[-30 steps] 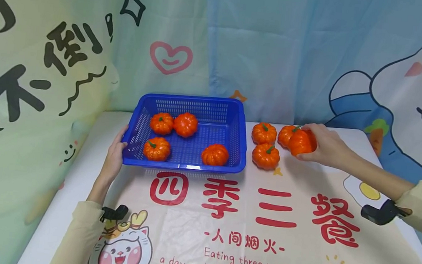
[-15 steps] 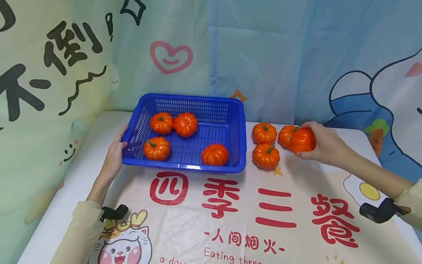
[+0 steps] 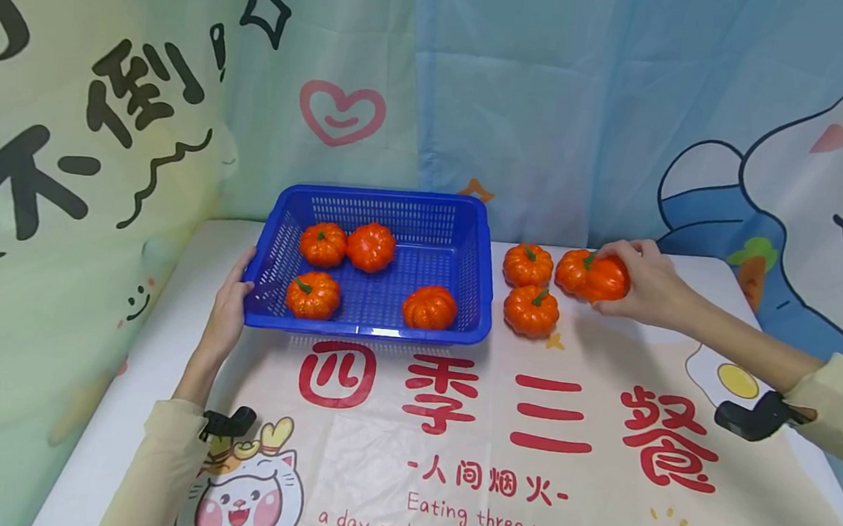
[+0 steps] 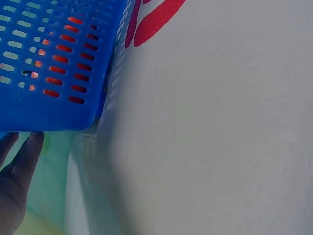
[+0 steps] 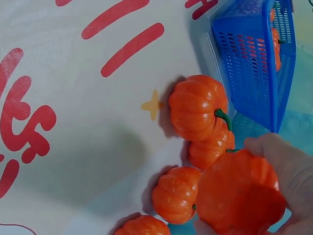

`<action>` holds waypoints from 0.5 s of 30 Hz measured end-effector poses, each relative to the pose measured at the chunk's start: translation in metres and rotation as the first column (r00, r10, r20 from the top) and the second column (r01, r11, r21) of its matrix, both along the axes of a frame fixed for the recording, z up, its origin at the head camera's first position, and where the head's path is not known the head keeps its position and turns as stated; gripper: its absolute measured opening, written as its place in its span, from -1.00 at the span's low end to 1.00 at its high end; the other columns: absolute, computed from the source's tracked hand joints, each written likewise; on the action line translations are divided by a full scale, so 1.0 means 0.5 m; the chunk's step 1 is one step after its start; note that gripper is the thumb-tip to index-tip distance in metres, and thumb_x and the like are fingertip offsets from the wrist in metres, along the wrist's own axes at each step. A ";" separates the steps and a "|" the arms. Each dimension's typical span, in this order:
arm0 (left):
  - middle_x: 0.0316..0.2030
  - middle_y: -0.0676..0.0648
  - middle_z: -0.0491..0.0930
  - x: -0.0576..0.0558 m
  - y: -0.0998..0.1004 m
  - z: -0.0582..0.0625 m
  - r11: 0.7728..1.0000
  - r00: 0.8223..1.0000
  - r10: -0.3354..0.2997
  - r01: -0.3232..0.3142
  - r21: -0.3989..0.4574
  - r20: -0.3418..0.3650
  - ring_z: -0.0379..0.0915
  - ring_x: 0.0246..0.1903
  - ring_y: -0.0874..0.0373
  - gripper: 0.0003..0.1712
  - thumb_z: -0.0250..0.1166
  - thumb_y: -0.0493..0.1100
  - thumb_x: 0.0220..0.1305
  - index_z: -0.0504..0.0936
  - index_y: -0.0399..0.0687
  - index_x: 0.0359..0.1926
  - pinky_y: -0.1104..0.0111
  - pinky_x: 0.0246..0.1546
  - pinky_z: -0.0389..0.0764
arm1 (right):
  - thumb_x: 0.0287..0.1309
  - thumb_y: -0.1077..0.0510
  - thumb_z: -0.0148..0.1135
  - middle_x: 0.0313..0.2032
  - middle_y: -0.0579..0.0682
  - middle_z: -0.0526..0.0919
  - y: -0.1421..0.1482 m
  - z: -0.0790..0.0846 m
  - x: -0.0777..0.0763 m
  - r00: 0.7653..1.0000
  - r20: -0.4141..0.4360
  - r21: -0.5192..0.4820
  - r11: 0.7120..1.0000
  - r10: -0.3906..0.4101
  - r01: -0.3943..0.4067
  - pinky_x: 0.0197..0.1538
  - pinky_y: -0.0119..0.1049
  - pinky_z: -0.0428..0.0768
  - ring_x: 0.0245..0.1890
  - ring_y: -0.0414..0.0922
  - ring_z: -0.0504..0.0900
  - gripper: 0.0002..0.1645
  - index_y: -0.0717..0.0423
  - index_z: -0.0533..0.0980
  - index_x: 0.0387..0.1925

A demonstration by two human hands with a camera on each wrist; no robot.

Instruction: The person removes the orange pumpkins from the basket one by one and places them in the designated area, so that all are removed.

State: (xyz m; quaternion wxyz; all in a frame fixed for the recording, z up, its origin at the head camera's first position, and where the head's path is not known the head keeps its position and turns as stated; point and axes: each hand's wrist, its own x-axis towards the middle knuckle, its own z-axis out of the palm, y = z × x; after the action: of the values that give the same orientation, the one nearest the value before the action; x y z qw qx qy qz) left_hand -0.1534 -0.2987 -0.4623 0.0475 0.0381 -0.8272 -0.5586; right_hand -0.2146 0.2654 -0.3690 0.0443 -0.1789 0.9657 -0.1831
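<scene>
To the right of the blue basket (image 3: 366, 332), beyond the loose pumpkins nearest its wall, the right hand (image 3: 648, 291) is clamped round a held pumpkin (image 3: 609, 279), thumb on the near side and fingers over the far side. At the basket's left wall, the left hand (image 3: 225, 313) touches the side with fairly straight fingers, not visibly curled round it. The hands are well apart, with the basket between them.

Inside the basket sit four pumpkins (image 3: 323, 245); just right of it, on the tabletop (image 3: 731, 507), are a front pumpkin (image 3: 532, 311), a back pumpkin (image 3: 528, 266) and a neighbouring pumpkin (image 3: 569, 272). The right wrist view adds a cut-off pumpkin (image 5: 144, 226) farther from the basket.

The likeliest trouble is a knock: the held pumpkin overlaps its neighbour in the head view, though contact is unclear, and a sideways sweep toward the basket could roll that one into the others. The glossy skin might also slip if the grip loosens, and a push from the left hand could slide the basket.

Compared with one second ago, the held pumpkin and right hand have shifted slightly toward the backdrop; basket, left hand and other visible pumpkins look essentially unchanged.
</scene>
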 end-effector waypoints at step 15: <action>0.55 -0.10 -0.09 -0.002 -0.001 -0.003 1.000 1.000 -0.004 0.004 0.006 -0.016 -0.17 0.51 -0.14 -0.32 -0.33 -0.13 0.40 0.00 0.24 0.53 -0.03 0.51 -0.16 | 0.14 -0.04 0.31 0.07 0.39 0.39 -0.003 0.002 -0.009 0.995 0.088 -0.073 0.995 -0.056 0.062 -0.04 0.15 0.64 0.03 0.28 0.45 -0.18 0.40 0.23 0.23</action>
State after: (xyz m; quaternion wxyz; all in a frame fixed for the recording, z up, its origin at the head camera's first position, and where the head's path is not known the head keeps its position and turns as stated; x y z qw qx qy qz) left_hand -0.1542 -0.2991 -0.4637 0.0531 0.0321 -0.8252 -0.5614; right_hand -0.2191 0.2640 -0.3679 0.0734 -0.1438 0.9602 -0.2280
